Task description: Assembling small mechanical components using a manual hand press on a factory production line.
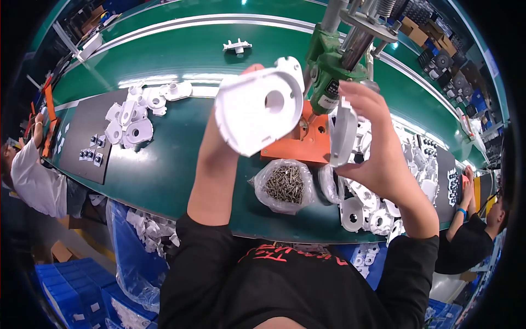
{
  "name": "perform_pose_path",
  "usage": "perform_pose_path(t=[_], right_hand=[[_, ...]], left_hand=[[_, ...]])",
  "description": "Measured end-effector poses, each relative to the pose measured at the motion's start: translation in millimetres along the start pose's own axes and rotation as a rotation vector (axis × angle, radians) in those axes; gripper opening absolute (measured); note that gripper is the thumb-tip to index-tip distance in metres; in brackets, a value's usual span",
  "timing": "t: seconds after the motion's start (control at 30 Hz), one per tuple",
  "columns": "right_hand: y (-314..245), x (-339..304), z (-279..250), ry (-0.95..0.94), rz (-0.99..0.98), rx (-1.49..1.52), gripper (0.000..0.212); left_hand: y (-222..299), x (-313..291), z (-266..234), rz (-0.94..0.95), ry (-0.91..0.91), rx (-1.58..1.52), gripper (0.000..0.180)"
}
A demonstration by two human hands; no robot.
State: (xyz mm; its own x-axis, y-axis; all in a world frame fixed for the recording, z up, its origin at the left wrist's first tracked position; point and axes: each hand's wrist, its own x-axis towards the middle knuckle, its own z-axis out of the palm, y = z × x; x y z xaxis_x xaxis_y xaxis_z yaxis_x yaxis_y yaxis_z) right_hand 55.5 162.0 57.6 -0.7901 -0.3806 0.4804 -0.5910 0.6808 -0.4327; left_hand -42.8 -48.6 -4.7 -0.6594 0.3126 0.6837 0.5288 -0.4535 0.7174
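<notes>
Fingers (366, 97) of the right hand (386, 145) pinch a white shell (343, 134) from above, thumb at its lower end, beside the green press (335, 68). Raised above the bench (175, 164), the left hand (253, 68) grips a white housing (249, 123), most of its fingers hidden behind. Nearer the body than the orange fixture (293, 152) sits a bag (310, 192) of screws (284, 183).

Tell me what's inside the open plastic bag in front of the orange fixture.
The open plastic bag holds a heap of small metal fasteners that look like screws. Only the upper layer shows; whatever lies beneath is covered.
</notes>
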Motion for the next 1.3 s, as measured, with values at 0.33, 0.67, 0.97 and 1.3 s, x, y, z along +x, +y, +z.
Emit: perform_pose_path(t=[0.33, 0.67, 0.97, 1.3], right_hand=[[-3, 29, 36, 0.172, -0.498, -0.373, 0.071], [8, 34, 51, 0.246, -0.548, -0.228, 0.073], [-3, 30, 36, 0.063, -0.37, -0.306, 0.084], [0, 22, 29, -0.038, -0.197, -0.18, 0.079]], left_hand=[[-6, -2, 34, -0.433, 0.126, -0.562, 0.013], [-30, -10, 29, -0.241, 0.067, -0.124, 0.01], [-31, -9, 35, -0.25, -0.051, -0.059, 0.039], [-30, -14, 40, -0.169, -0.223, 0.262, 0.031]])
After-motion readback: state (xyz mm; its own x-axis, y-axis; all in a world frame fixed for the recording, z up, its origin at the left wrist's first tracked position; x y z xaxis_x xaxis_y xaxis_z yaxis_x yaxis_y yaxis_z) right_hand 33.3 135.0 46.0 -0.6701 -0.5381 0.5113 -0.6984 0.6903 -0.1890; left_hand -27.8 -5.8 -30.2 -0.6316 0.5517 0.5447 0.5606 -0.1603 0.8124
